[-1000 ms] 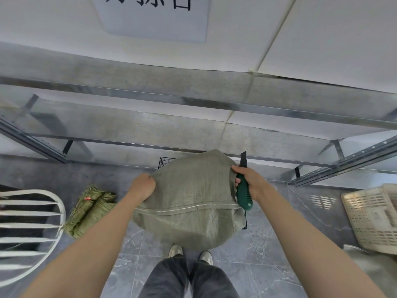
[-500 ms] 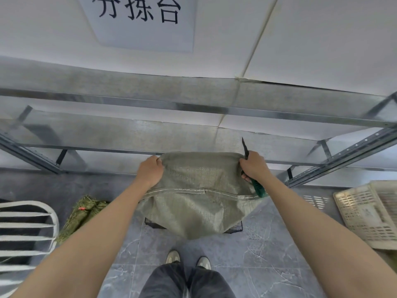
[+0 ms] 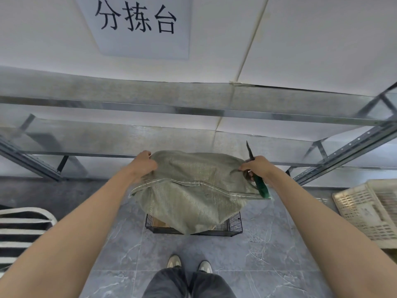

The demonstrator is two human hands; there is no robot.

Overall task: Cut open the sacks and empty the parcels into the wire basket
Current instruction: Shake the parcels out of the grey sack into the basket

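Head view: the sack (image 3: 193, 190), green woven cloth, hangs directly above the wire basket (image 3: 234, 225), which stands on the floor. Its lower end droops down to the basket's rim and hides most of the inside. The left hand (image 3: 146, 164) has a closed grip on the upper corner on the basket's left side, fingers bunched into the cloth. The right hand (image 3: 256, 166) has a closed grip on the opposite corner, and the same fist holds the cutter (image 3: 261, 187), green handle pointing down and blade pointing up, away from the basket.

Something brown, probably a parcel (image 3: 159, 222), shows through the mesh at the basket's left end, so emptying seems to be under way. The sack looks fairly slack, though whether parcels remain inside cannot be told, nor can the cut opening be seen. This sack seems near its end: a shake, then it can be put aside. A pale plastic crate (image 3: 365, 211) lies well to the right of the basket. No other full sacks are visible.
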